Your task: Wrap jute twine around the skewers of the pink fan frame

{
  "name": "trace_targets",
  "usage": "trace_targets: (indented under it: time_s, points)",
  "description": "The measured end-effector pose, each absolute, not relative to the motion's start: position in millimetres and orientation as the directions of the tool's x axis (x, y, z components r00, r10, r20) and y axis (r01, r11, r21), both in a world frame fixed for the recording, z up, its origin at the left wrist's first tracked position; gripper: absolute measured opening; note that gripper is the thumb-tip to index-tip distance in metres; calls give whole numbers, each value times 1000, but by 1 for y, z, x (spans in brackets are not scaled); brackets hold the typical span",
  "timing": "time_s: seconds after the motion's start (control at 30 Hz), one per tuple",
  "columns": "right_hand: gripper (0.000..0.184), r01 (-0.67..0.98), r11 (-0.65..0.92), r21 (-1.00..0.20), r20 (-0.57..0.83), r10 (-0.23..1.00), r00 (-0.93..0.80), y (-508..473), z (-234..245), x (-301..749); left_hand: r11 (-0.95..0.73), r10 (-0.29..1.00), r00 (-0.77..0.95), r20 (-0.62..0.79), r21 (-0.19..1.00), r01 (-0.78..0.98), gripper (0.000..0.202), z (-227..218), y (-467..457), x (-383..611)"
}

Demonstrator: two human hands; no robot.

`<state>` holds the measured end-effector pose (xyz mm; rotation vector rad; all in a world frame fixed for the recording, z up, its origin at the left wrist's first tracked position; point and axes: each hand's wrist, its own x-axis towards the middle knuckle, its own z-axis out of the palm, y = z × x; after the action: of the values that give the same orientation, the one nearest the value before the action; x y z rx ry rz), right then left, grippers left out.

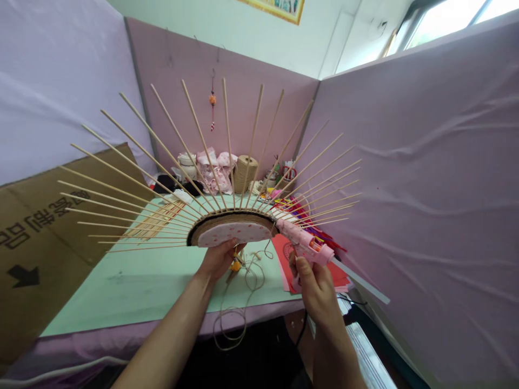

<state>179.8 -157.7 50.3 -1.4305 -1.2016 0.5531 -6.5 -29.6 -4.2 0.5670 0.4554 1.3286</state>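
Note:
My left hand (219, 258) grips from below a round disc (233, 231) covered in pink dotted fabric, with twine wound round its rim. Many thin wooden sticks (162, 162) fan out from the disc like spokes. The disc is raised and tilted toward me above the green mat. My right hand (316, 289) is closed round a pink glue gun (306, 243). Its nozzle points left and touches the disc's right rim. A white glue stick (360, 281) juts out of the gun's back end.
A green mat (133, 281) covers the table. Loose twine (239, 302) hangs over the front edge. Red paper (284, 259) lies at the right. A twine spool (246, 173), pink fabric (214, 167) and small supplies sit at the back. Cardboard (48, 232) leans at the left; purple partitions surround.

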Motion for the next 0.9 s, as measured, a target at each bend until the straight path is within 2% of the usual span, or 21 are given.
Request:
trace_targets:
  time_s: [0.67, 0.77, 0.9]
  points:
    - [52, 397, 136, -908, 296, 879, 375, -155, 53, 179, 130, 980, 195, 28, 651, -748, 45, -6, -29, -5]
    - [49, 287, 151, -946, 252, 900, 355, -154, 53, 178, 121, 982, 185, 28, 661, -741, 45, -6, -29, -4]
    - [49, 2, 265, -964, 259, 938, 229, -153, 52, 175, 95, 987, 155, 40, 634, -768, 40, -5, -29, -3]
